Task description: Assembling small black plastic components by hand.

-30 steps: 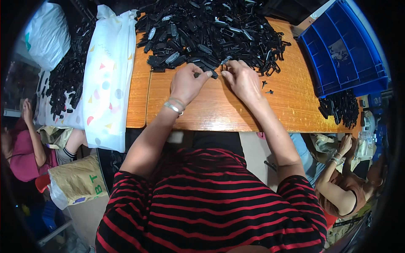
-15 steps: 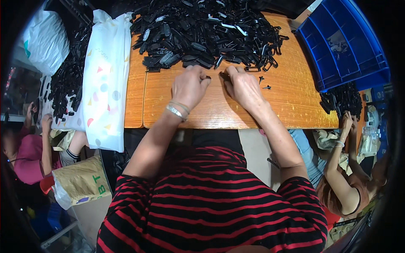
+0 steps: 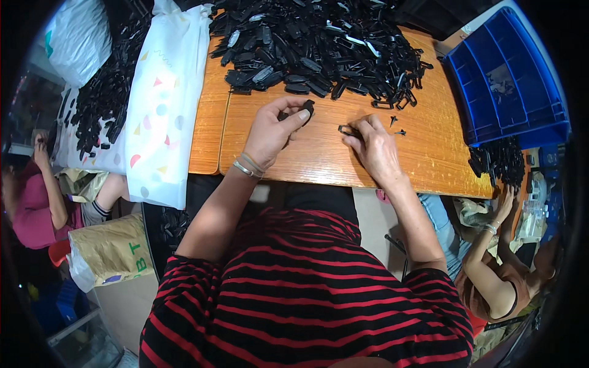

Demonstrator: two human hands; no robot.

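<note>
Her left hand point(image 3: 273, 129) pinches a black plastic piece point(image 3: 307, 108) while the right hand point(image 3: 374, 144) grips a small black part point(image 3: 346, 130) on the wooden table point(image 3: 319, 159), probably mid-assembly, with careful alignment of the two needed next.

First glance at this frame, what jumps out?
The big heap of black plastic parts piled across the far side of the wooden table. Just in front of it, the left hand lifts one small black part in its fingertips, while the right hand pinches another black piece down on the tabletop. A blue compartment tray sits at the table's right end.
</note>
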